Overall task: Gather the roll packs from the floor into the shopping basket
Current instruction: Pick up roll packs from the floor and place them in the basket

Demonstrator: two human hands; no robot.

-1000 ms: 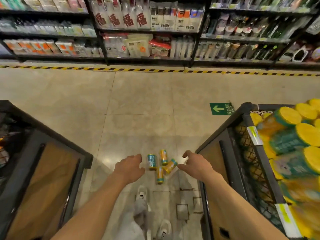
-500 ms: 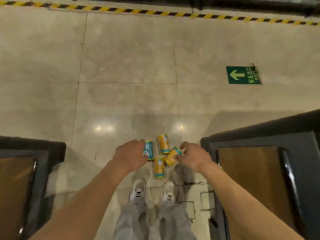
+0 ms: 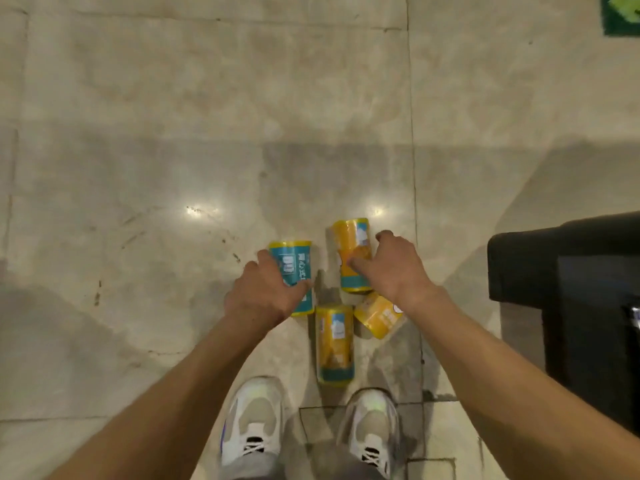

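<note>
At lower centre of the frame, the left hand (image 3: 265, 294) wraps the teal roll pack (image 3: 293, 268) and the right hand (image 3: 394, 268) clasps the upper yellow roll pack (image 3: 351, 252); better close fingers fully before lifting, two packs remain

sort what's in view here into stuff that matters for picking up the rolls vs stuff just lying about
Job:
- teal-faced roll pack under the left hand
- far yellow roll pack under the right hand
- near yellow roll pack
- tilted yellow roll pack

Just there:
- green floor sign
- black fixture
- white sneakers
</note>
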